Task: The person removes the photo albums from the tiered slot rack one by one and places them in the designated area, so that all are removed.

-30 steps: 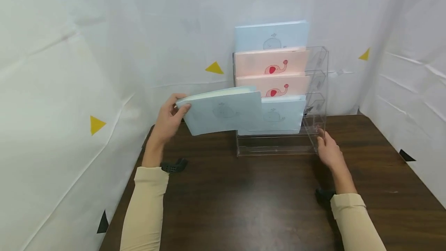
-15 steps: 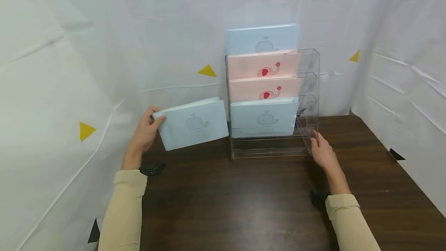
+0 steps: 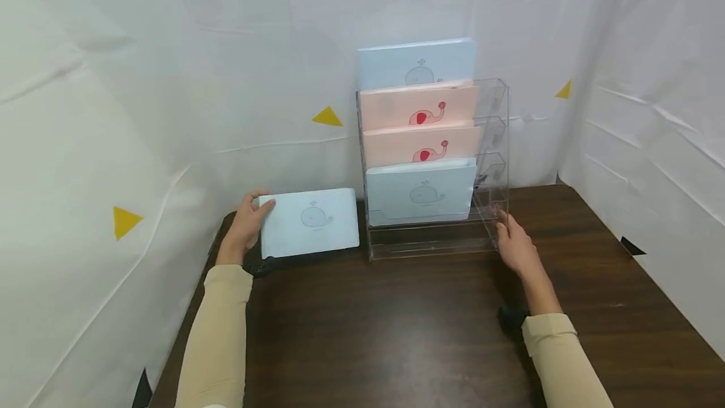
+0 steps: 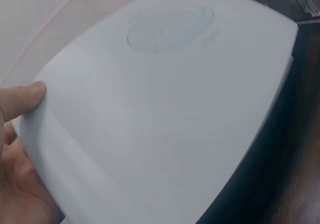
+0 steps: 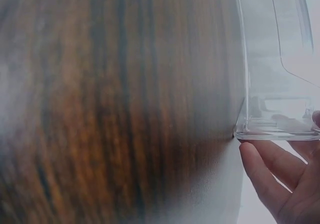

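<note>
My left hand (image 3: 245,225) pinches a light blue folder (image 3: 308,238) with a whale drawing by its left edge, thumb on the front. The folder is left of a clear plastic file rack (image 3: 433,249), apart from it. In the left wrist view the thumb lies on the pale folder (image 4: 150,114), fingers behind it. My right hand (image 3: 518,247) holds the rack's lower right side; in the right wrist view, fingers (image 5: 270,171) lie along the outside of the clear panel, with a fingertip at its other side. Another blue whale folder (image 3: 391,197) stands in the rack's front pocket.
Behind it in the rack stand two pink elephant folders, the lower one (image 3: 391,148) and the upper one (image 3: 387,109), and a blue whale folder (image 3: 391,68) at the back. A dark wooden table (image 3: 408,326) lies below, with white sheeting (image 3: 272,99) around it.
The left hand has carried the blue folder left and down from in front of the rack toward the tabletop. The right hand keeps its hold on the rack. The head view has shifted slightly.
</note>
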`<action>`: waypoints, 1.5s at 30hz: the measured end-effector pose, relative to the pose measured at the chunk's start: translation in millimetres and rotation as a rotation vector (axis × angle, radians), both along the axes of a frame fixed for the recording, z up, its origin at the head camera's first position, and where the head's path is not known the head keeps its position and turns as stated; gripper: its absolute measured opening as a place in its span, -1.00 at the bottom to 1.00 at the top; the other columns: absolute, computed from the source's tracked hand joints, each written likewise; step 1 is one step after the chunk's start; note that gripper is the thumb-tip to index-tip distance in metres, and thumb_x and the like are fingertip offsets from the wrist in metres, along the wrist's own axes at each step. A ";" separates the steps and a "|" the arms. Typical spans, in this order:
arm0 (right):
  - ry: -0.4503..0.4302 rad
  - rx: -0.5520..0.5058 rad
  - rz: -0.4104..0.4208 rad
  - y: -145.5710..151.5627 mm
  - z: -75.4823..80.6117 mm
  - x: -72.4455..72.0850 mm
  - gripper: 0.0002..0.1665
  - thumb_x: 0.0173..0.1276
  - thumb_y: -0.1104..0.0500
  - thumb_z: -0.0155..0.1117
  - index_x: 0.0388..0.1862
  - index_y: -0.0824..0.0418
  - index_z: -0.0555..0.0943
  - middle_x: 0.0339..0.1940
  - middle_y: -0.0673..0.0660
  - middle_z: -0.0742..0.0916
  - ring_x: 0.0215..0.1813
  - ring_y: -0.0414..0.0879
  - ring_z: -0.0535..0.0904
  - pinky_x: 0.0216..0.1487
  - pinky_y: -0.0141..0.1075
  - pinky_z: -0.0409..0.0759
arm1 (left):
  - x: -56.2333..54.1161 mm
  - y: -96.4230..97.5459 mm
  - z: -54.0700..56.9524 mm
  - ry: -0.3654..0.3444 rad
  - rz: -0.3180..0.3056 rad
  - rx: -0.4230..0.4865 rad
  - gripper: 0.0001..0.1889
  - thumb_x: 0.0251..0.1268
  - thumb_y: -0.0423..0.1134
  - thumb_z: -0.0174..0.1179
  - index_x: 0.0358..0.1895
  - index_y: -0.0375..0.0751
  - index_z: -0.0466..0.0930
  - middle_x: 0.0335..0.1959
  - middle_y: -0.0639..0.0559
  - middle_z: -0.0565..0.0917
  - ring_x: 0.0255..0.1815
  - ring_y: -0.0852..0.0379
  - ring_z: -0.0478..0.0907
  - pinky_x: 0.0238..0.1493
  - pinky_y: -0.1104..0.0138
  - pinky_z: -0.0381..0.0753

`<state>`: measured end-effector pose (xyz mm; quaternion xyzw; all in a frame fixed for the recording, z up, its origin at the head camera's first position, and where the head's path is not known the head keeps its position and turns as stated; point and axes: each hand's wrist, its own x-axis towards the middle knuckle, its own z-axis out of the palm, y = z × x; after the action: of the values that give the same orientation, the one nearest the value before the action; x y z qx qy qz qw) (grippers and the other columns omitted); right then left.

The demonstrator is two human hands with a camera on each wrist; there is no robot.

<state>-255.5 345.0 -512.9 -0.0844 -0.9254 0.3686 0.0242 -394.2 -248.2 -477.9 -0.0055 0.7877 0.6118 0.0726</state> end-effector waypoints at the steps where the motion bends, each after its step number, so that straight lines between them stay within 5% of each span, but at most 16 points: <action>1: -0.003 -0.001 0.002 -0.6 -0.5 -0.2 -0.27 0.83 -0.06 -0.41 0.77 0.29 0.02 0.63 0.57 0.35 0.58 0.66 0.22 0.41 0.63 0.21 | -3.1 1.3 -1.8 -0.029 0.029 0.004 -0.28 0.72 -0.01 0.11 0.72 -0.09 0.01 0.50 -0.30 0.36 0.17 0.03 0.56 0.05 0.25 0.69; 7: 0.000 0.005 -0.008 -2.7 -0.8 -1.6 -0.27 0.83 -0.07 -0.42 0.78 0.28 0.03 0.62 0.56 0.36 0.57 0.66 0.23 0.40 0.63 0.20 | -15.4 12.1 -8.1 -0.162 0.174 0.048 -0.14 0.62 0.14 0.22 0.74 -0.19 0.08 0.56 -0.25 0.35 0.31 -0.03 0.51 0.36 0.03 0.60; 17: -0.001 0.023 -0.024 -3.7 -2.1 -1.2 -0.26 0.83 -0.09 -0.44 0.79 0.24 0.03 0.64 0.54 0.35 0.58 0.65 0.23 0.41 0.61 0.23 | -29.3 27.4 -30.1 -0.238 0.261 0.048 -0.21 0.70 0.08 0.12 0.76 -0.17 0.07 0.72 -0.21 0.22 0.65 -0.17 0.26 0.65 -0.07 0.31; 25: -0.010 0.027 -0.015 -1.9 -1.3 -1.2 -0.25 0.83 -0.12 -0.45 0.79 0.23 0.02 0.65 0.54 0.34 0.59 0.67 0.20 0.40 0.65 0.18 | -38.2 30.8 -30.6 -0.266 0.209 -0.076 -0.28 0.71 -0.02 -0.27 0.74 -0.35 0.00 0.78 -0.27 0.03 0.76 -0.24 0.04 0.74 -0.12 0.09; 34: -0.009 0.010 -0.002 -3.7 0.3 0.2 -0.25 0.83 -0.10 -0.44 0.79 0.27 -0.02 0.65 0.55 0.32 0.61 0.64 0.19 0.45 0.62 0.15 | -32.8 32.2 -30.0 -0.322 0.176 -0.160 -0.20 0.72 -0.03 -0.29 0.76 -0.33 -0.39 0.80 -0.35 -0.21 0.82 -0.29 -0.18 0.78 -0.15 -0.09; 45: -0.005 0.008 -0.005 -2.2 -0.5 2.0 -0.26 0.83 -0.11 -0.46 0.81 0.19 -0.02 0.65 0.52 0.35 0.60 0.65 0.19 0.42 0.63 0.17 | -26.3 42.6 -20.3 -0.338 0.110 -0.213 -0.14 0.69 0.07 -0.25 0.77 -0.26 -0.41 0.81 -0.33 -0.27 0.81 -0.36 -0.23 0.75 -0.24 -0.06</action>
<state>-253.5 342.8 -513.4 -0.0874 -0.9268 0.3646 0.0232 -420.5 -205.6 -498.1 -0.1586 0.8229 0.5187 0.1692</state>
